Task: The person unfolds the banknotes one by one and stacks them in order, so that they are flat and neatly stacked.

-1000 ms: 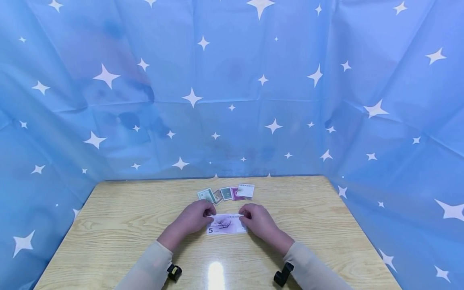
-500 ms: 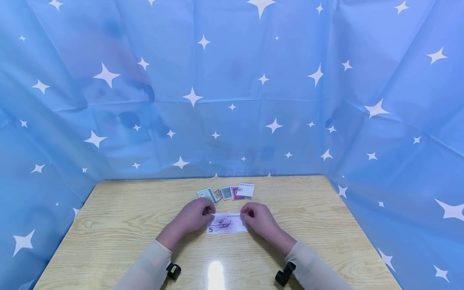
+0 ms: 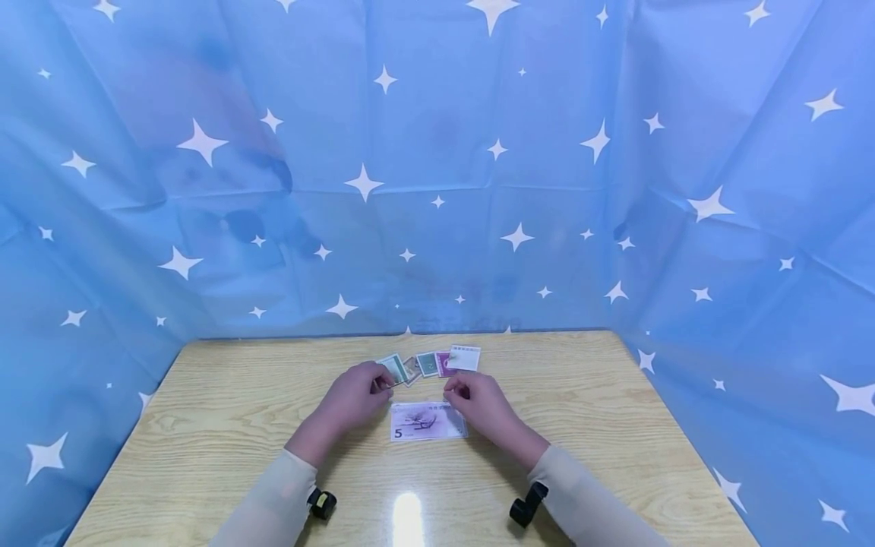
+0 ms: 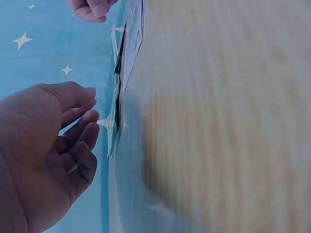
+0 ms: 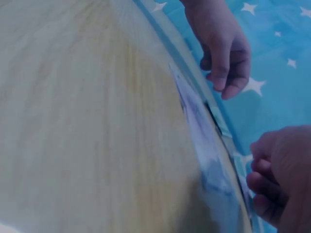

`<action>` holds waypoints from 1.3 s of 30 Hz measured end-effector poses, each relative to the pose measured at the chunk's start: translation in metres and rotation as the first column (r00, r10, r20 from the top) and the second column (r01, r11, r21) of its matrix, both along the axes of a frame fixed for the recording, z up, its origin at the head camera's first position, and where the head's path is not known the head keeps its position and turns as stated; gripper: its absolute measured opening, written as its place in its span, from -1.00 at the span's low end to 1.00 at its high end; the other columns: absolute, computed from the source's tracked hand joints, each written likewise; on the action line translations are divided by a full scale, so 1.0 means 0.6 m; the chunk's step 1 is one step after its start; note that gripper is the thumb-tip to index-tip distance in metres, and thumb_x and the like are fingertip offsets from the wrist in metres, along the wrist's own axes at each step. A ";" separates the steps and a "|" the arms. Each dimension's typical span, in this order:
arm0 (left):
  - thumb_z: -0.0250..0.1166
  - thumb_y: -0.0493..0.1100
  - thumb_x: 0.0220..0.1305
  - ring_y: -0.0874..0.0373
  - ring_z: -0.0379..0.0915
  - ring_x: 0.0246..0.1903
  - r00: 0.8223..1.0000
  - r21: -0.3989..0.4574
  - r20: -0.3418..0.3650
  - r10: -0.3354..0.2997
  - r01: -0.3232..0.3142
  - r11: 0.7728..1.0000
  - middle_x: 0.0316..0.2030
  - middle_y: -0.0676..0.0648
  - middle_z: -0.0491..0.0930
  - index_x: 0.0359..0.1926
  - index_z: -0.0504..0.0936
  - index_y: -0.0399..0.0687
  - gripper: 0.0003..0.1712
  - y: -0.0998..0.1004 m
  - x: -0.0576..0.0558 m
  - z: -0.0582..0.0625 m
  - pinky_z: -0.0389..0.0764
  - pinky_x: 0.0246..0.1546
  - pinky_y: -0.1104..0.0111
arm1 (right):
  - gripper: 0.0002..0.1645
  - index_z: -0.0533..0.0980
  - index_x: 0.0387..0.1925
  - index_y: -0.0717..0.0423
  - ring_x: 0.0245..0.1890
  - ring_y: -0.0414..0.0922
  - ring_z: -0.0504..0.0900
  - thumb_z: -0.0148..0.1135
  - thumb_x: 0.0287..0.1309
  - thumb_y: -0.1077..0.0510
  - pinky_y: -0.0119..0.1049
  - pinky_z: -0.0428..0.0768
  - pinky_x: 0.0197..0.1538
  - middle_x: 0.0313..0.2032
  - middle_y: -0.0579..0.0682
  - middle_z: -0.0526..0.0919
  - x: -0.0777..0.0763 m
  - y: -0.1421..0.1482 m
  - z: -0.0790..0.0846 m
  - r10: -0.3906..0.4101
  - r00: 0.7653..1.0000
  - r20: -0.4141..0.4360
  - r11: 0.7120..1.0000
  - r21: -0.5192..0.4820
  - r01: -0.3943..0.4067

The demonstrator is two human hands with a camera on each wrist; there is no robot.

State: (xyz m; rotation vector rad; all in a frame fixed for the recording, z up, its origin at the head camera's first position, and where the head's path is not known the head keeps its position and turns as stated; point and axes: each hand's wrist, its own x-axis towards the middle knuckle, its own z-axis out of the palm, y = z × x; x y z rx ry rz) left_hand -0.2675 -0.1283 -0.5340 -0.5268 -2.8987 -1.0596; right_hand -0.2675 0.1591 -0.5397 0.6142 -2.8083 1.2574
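Observation:
A purple play banknote marked 5 (image 3: 429,422) lies flat on the wooden table. My left hand (image 3: 358,391) is beyond its upper left corner, fingertips at the lower edge of a green note (image 3: 393,365). In the left wrist view that hand's fingers are loosely bent, with nothing visible between thumb and fingers. Over the purple note's upper right edge hovers my right hand (image 3: 481,396), its fingers loosely curled and holding nothing visible. Behind the purple note, a brown note (image 3: 411,370), a teal one (image 3: 427,364), a magenta one (image 3: 443,366) and a whitish one (image 3: 465,358) form an overlapping row.
The wooden table (image 3: 205,441) ends behind the row of notes, where a blue curtain with white stars (image 3: 437,258) hangs. Black wrist cameras sit below each sleeve, the left camera (image 3: 321,503) and the right camera (image 3: 528,504).
Both hands have come away from the purple note, which stays in place. The left hand has moved up and left towards the green note; the right has shifted slightly up and left.

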 end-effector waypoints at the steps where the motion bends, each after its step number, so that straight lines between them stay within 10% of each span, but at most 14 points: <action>1: 0.51 -0.25 0.41 0.19 0.59 -0.23 1.000 -0.004 -0.006 0.012 -0.012 1.000 -0.24 0.09 0.64 -0.07 0.79 -0.08 -0.87 -0.002 -0.002 0.002 0.70 -0.09 0.15 | -0.98 0.74 -0.19 0.09 -0.40 -0.24 0.56 0.46 0.43 0.25 -0.33 0.63 -0.29 -0.39 -0.21 0.66 -0.004 -0.005 0.003 0.008 1.000 0.003 1.000 0.005 -0.008; 18: 0.69 0.00 0.23 -0.23 0.56 0.22 0.995 -0.103 -0.067 0.075 -0.082 0.991 0.25 -0.29 0.59 0.40 0.58 -0.32 -0.15 -0.018 -0.047 -0.005 0.58 0.33 -0.10 | -0.42 0.58 0.33 0.17 -0.01 -0.09 0.66 0.56 0.38 0.11 -0.14 0.70 0.12 0.14 0.07 0.60 -0.097 -0.114 0.028 0.152 0.987 0.051 0.957 0.243 -0.160; 26: 0.69 0.02 0.19 -0.24 0.51 0.20 0.996 -0.126 -0.021 0.085 -0.087 0.988 0.17 -0.27 0.58 0.35 0.61 -0.37 -0.15 -0.020 -0.058 -0.017 0.58 0.31 -0.08 | -0.15 0.44 0.58 0.06 0.56 0.09 0.41 0.58 0.37 0.04 0.00 0.49 0.51 0.56 0.09 0.42 -0.128 -0.148 0.029 0.203 0.975 0.091 0.897 0.381 -0.222; 32: 0.71 -0.02 0.16 -0.17 0.48 0.12 0.997 -0.110 -0.008 0.081 -0.081 0.991 0.12 -0.24 0.55 0.27 0.65 -0.37 -0.22 -0.022 -0.061 -0.029 0.61 0.25 -0.05 | -0.24 0.52 0.51 0.10 0.46 0.05 0.48 0.58 0.37 0.07 -0.10 0.54 0.46 0.43 0.08 0.52 -0.139 -0.162 0.033 0.278 0.955 0.099 0.832 0.472 -0.291; 39: 0.72 -0.07 0.18 -0.17 0.48 0.15 0.996 -0.066 0.015 0.091 -0.090 0.994 0.12 -0.22 0.56 0.25 0.67 -0.35 -0.27 -0.021 -0.063 -0.027 0.59 0.28 -0.04 | -0.34 0.60 0.43 0.07 0.41 0.01 0.50 0.58 0.37 0.10 -0.14 0.58 0.39 0.36 0.04 0.51 -0.146 -0.163 0.036 0.283 0.949 0.141 0.833 0.454 -0.316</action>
